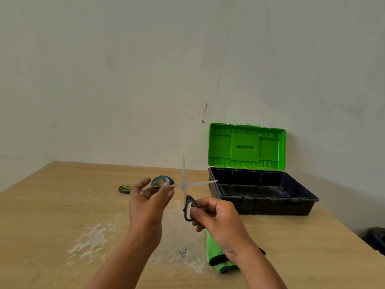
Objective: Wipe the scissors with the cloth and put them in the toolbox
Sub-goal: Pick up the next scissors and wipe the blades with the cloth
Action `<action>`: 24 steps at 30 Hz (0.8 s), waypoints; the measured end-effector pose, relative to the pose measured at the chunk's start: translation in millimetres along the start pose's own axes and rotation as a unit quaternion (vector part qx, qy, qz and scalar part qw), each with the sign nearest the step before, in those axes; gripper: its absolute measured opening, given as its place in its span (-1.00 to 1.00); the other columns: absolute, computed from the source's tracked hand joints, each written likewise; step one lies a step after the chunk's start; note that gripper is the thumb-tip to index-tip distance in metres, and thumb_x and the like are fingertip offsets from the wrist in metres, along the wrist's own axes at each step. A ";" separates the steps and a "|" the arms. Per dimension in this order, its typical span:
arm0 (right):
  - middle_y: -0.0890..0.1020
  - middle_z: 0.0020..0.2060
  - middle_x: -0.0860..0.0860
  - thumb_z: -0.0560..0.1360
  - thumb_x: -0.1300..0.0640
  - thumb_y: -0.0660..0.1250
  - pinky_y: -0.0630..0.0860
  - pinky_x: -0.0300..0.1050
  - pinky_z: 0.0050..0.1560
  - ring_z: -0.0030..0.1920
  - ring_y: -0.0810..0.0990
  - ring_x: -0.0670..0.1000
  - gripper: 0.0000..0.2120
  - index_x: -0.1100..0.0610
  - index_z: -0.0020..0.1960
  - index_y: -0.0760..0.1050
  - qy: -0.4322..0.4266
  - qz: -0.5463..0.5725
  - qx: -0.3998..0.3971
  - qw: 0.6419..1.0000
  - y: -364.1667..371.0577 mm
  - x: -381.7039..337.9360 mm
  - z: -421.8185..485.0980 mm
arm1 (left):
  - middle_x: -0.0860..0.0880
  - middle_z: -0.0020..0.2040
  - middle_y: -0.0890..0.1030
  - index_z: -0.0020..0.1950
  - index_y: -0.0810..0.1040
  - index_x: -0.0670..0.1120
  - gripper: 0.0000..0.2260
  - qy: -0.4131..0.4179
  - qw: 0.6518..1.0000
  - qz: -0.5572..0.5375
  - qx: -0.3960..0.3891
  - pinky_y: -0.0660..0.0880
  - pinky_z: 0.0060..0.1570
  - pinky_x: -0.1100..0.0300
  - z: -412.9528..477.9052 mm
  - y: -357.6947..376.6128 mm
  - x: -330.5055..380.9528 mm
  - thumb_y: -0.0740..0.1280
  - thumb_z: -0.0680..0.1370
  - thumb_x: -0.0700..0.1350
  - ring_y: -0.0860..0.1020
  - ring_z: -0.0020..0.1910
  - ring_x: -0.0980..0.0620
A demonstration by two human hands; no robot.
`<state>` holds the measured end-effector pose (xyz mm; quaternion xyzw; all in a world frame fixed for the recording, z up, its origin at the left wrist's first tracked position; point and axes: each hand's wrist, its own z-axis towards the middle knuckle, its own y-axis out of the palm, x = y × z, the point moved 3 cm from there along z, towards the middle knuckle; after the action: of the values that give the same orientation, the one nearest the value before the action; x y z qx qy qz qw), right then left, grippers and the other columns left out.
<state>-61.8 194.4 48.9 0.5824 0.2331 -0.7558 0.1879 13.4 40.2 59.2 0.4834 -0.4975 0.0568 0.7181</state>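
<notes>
Pale wooden table (62,205), white-smeared. Steel scissors with blue-black handles (183,185) held above it, blades spread: left hand (145,203) pinches the left loop, right hand (216,217) pinches the near loop. Likely light, stiff, sharp; keep to the handles. Green microfibre cloth (211,253) lies on the table, near right.

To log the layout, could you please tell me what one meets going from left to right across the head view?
Green-handled tool → left hand → scissors, spread open and held by both hands → right hand → toolbox with its lid up.
</notes>
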 end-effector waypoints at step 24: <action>0.76 -0.16 0.11 0.50 0.23 0.51 0.71 -0.02 -0.11 -0.20 0.74 0.05 -0.86 0.18 0.06 0.68 0.019 0.028 0.036 0.999 -0.9 22.7 18.7 | -0.24 -0.15 0.71 0.02 0.59 -0.22 -0.79 -0.044 0.978 0.193 -0.060 0.63 -0.18 0.16 -1.2 -20.9 -30.8 0.49 0.43 -0.35 0.71 -0.13 -0.13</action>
<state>-82.8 184.2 31.0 0.6098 0.1928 -0.7465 0.1838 10.6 42.4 22.1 0.3360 -0.6149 0.1436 0.6988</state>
